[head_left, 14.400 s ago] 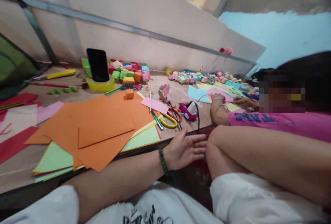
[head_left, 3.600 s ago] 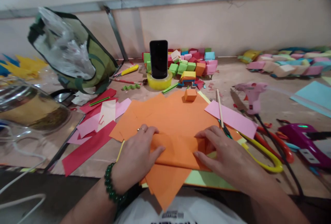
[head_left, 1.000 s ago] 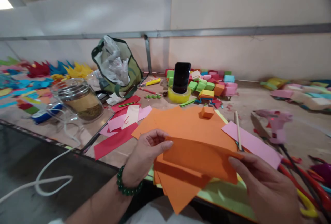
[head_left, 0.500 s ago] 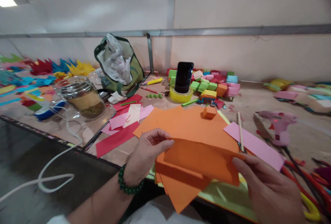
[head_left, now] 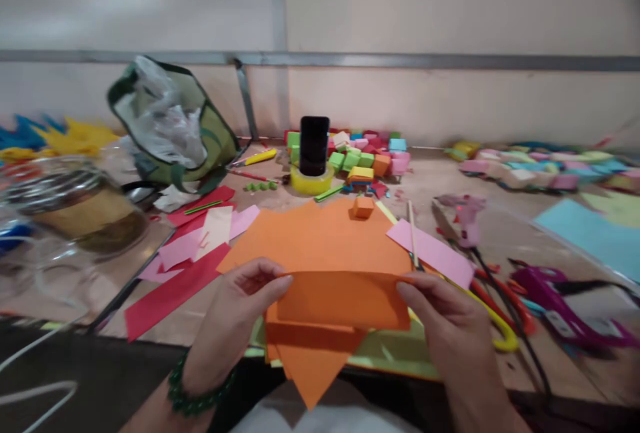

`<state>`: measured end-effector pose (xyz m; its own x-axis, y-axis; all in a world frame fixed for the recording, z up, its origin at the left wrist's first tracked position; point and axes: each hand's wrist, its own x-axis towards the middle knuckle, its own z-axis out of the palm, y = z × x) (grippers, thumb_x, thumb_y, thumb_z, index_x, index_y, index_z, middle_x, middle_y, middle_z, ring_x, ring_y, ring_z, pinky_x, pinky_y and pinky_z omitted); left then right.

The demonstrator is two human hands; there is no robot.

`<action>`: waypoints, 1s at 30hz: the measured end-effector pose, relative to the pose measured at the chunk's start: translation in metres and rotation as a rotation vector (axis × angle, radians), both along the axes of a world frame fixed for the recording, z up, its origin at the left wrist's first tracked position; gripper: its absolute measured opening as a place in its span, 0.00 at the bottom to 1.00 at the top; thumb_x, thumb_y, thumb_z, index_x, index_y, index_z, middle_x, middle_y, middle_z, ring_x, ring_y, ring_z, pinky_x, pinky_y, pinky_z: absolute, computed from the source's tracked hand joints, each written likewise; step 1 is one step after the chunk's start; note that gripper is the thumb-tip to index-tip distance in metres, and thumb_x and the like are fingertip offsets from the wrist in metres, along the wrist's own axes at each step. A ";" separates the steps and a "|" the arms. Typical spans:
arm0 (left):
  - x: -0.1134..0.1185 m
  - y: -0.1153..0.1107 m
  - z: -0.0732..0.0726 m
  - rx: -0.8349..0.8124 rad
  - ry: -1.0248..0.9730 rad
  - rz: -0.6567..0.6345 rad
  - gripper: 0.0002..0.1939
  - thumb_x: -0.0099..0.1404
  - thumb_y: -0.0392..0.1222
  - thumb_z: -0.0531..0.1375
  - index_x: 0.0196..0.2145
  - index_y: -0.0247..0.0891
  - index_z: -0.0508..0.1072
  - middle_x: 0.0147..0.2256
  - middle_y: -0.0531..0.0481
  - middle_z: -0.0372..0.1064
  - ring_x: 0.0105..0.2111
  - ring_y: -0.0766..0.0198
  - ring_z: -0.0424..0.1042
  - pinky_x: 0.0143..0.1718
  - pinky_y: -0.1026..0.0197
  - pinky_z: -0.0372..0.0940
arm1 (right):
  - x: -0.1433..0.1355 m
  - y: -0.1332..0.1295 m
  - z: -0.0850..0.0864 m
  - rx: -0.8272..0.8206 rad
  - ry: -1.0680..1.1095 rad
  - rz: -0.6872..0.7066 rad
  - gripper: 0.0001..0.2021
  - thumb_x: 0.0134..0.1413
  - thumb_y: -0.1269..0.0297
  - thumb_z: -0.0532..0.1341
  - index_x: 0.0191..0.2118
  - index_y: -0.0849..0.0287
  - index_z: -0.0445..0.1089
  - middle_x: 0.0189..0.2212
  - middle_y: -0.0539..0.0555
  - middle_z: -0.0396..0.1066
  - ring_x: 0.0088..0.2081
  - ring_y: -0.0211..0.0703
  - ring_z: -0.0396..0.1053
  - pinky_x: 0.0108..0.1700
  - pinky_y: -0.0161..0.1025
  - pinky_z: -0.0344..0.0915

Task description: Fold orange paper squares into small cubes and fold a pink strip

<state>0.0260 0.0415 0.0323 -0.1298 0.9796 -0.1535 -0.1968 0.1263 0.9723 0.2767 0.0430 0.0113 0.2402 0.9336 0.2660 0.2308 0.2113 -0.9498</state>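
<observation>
A strip of orange paper is stretched between my two hands, its long upper edge level. My left hand pinches the upper left corner between thumb and fingers. At the upper right corner, my right hand grips it the same way. Below and behind the strip lie larger orange sheets, one with a point hanging past the table's front edge. A small orange paper box rests on the far part of those sheets. Yellow-green paper shows underneath.
A phone leans upright on a yellow tape roll, before colourful paper boxes. At left are a green bag and a glass jar. A pink glue gun, purple tool and yellow-handled scissors lie right.
My view has swung right, bringing the purple tool and blue paper into sight. The orange strip, tilted before, is now level; both hands still hold its corners.
</observation>
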 end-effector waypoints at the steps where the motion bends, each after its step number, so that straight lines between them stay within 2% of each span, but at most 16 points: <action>1: -0.001 -0.001 -0.001 -0.010 0.003 0.006 0.10 0.48 0.41 0.70 0.25 0.36 0.74 0.25 0.55 0.69 0.27 0.72 0.65 0.30 0.73 0.61 | -0.001 0.000 0.002 0.015 -0.013 0.017 0.03 0.46 0.63 0.67 0.28 0.55 0.76 0.24 0.49 0.74 0.25 0.35 0.70 0.27 0.27 0.67; 8: -0.003 0.000 0.000 -0.057 0.031 0.023 0.14 0.43 0.46 0.72 0.24 0.37 0.75 0.25 0.55 0.69 0.27 0.70 0.65 0.29 0.73 0.62 | -0.004 0.000 0.006 0.009 0.000 0.056 0.06 0.49 0.62 0.65 0.28 0.59 0.75 0.24 0.50 0.72 0.26 0.36 0.68 0.28 0.30 0.67; 18: -0.004 -0.002 0.000 -0.099 0.074 0.020 0.17 0.41 0.48 0.73 0.24 0.36 0.74 0.25 0.54 0.69 0.27 0.68 0.65 0.28 0.70 0.62 | -0.006 -0.002 0.008 -0.045 0.056 0.064 0.09 0.48 0.59 0.65 0.26 0.60 0.73 0.21 0.50 0.67 0.24 0.35 0.63 0.26 0.32 0.63; 26: -0.002 0.001 0.001 -0.095 0.105 -0.038 0.16 0.45 0.48 0.70 0.25 0.37 0.72 0.25 0.54 0.67 0.27 0.68 0.64 0.28 0.69 0.61 | -0.005 -0.002 0.009 -0.086 0.038 0.051 0.13 0.47 0.55 0.65 0.24 0.61 0.72 0.20 0.49 0.65 0.23 0.35 0.61 0.24 0.32 0.61; 30: -0.007 0.005 -0.002 -0.016 0.236 -0.105 0.12 0.51 0.48 0.67 0.26 0.37 0.71 0.25 0.54 0.65 0.27 0.68 0.64 0.28 0.68 0.60 | -0.005 0.001 0.009 -0.110 -0.015 0.076 0.14 0.48 0.54 0.64 0.24 0.62 0.70 0.19 0.48 0.64 0.22 0.34 0.60 0.24 0.31 0.59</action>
